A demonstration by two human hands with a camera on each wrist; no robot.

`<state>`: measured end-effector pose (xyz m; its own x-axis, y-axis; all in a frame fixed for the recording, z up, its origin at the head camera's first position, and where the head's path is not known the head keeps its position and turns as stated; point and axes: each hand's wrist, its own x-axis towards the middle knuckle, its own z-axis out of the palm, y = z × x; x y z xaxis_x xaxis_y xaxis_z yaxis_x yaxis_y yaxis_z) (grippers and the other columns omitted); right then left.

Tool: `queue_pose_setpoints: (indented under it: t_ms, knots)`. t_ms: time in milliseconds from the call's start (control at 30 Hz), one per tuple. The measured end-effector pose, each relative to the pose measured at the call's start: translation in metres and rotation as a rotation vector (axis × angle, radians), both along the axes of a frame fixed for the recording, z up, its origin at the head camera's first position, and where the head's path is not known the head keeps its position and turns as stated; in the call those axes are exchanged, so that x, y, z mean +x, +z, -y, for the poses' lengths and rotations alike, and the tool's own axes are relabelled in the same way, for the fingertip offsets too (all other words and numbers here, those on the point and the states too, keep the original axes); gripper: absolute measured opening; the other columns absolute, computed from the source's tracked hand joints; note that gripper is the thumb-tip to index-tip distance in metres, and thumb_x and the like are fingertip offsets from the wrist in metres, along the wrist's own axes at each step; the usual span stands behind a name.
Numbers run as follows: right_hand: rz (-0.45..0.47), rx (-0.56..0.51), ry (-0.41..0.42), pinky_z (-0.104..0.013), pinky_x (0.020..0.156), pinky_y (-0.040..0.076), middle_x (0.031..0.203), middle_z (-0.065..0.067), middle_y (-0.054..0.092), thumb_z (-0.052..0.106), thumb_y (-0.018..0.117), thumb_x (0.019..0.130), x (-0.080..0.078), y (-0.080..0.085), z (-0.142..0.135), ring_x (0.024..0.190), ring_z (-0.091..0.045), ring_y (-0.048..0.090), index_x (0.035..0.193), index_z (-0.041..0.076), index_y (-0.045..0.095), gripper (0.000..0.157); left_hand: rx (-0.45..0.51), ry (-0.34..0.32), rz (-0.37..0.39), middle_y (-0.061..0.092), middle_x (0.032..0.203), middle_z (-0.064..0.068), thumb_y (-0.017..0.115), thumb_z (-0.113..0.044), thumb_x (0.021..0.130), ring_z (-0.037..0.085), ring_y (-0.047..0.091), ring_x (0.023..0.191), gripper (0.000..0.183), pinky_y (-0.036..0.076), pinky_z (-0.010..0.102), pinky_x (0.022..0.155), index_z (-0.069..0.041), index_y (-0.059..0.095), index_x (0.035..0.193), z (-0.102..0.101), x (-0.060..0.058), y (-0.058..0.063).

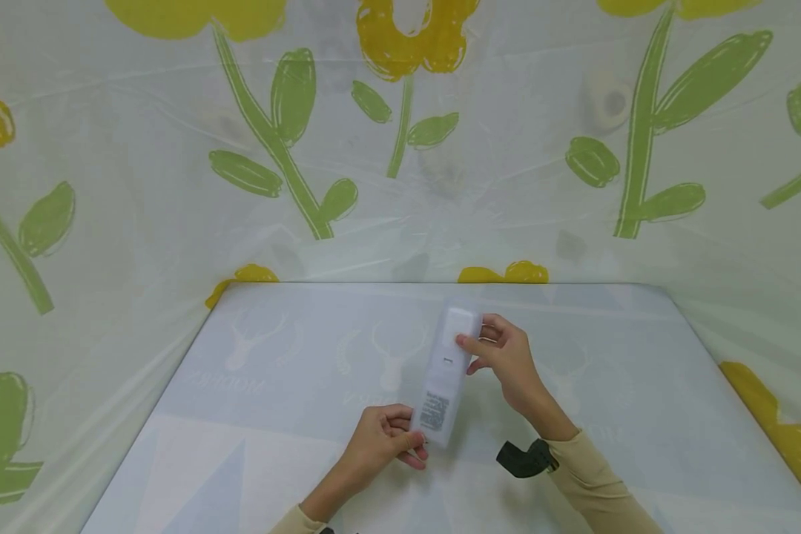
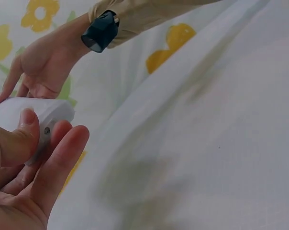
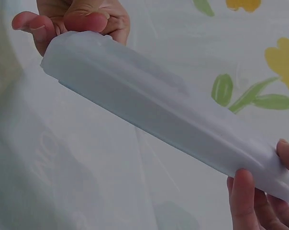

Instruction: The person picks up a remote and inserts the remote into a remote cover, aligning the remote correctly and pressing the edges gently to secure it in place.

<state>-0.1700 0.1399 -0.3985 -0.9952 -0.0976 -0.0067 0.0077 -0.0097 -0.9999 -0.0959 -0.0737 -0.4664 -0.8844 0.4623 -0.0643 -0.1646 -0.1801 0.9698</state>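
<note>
A long white plastic device [image 1: 443, 374] is held up at a slant over the table, with a small slot in its middle and a dark printed label [image 1: 434, 411] near its lower end. My left hand [image 1: 382, 443] pinches that lower end, thumb on the labelled face. Farther up, my right hand [image 1: 509, 362] grips the right edge, its thumb laid over the face. A small round hole shows in the end of the white device [image 2: 47, 130] in the left wrist view. From the right wrist, a long smooth side of the device [image 3: 149, 110] is seen.
A pale cloth with faint deer-head prints covers the table [image 1: 274, 437]. Behind and beside it hangs a white curtain [image 1: 147, 148] with yellow flowers and green leaves. A dark wrist camera [image 1: 526, 459] sits on my right forearm.
</note>
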Motion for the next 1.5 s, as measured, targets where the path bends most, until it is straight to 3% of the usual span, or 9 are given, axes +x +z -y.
queue_pose_setpoints:
  t_ms: [300, 567, 867, 1167, 1500]
  knots:
    - [-0.011, 0.002, 0.014, -0.037, 0.059, 0.053, 0.103, -0.014, 0.058, 0.025, 0.070, 0.075, 0.001, 0.008, 0.002, 0.080, -0.024, 0.058, 0.111, 0.005, 0.050, 0.047, 0.025, 0.022, -0.089, 0.051, 0.085, 0.043, 0.064, -0.002, 0.077, 0.024, 0.063, 0.059, 0.028, 0.051, 0.044, 0.056, 0.011, 0.055, 0.101, -0.001, 0.004, 0.004]
    - [-0.026, 0.026, 0.022, -0.037, 0.061, 0.053, 0.106, -0.013, 0.058, 0.028, 0.068, 0.075, 0.003, 0.012, 0.002, 0.082, -0.024, 0.059, 0.115, 0.008, 0.050, 0.048, 0.030, 0.067, -0.135, 0.057, 0.081, 0.035, 0.064, -0.002, 0.077, 0.023, 0.063, 0.056, 0.027, 0.051, 0.043, 0.054, 0.012, 0.055, 0.098, -0.003, 0.003, 0.001]
    - [-0.049, 0.034, 0.065, -0.040, 0.061, 0.052, 0.105, -0.014, 0.057, 0.026, 0.069, 0.076, 0.003, 0.009, 0.001, 0.082, -0.025, 0.060, 0.115, 0.008, 0.049, 0.047, 0.028, 0.065, -0.103, 0.056, 0.080, 0.037, 0.065, -0.001, 0.076, 0.023, 0.063, 0.055, 0.024, 0.050, 0.045, 0.054, 0.011, 0.056, 0.096, -0.003, 0.002, -0.003]
    - [-0.145, 0.059, 0.114, -0.043, 0.057, 0.051, 0.103, -0.012, 0.058, 0.021, 0.069, 0.075, 0.010, 0.016, 0.002, 0.083, -0.025, 0.059, 0.112, 0.008, 0.050, 0.044, 0.009, 0.050, -0.084, 0.057, 0.080, 0.037, 0.065, 0.001, 0.075, 0.026, 0.063, 0.056, 0.024, 0.051, 0.044, 0.055, 0.011, 0.056, 0.094, -0.003, -0.001, -0.004]
    - [-0.247, 0.087, 0.144, -0.041, 0.055, 0.050, 0.097, -0.011, 0.060, 0.016, 0.070, 0.075, 0.015, 0.023, 0.003, 0.080, -0.025, 0.056, 0.108, 0.007, 0.054, 0.038, -0.015, 0.078, -0.072, 0.055, 0.079, 0.038, 0.065, 0.003, 0.074, 0.026, 0.063, 0.055, 0.022, 0.051, 0.043, 0.054, 0.012, 0.055, 0.091, -0.005, -0.005, -0.001]
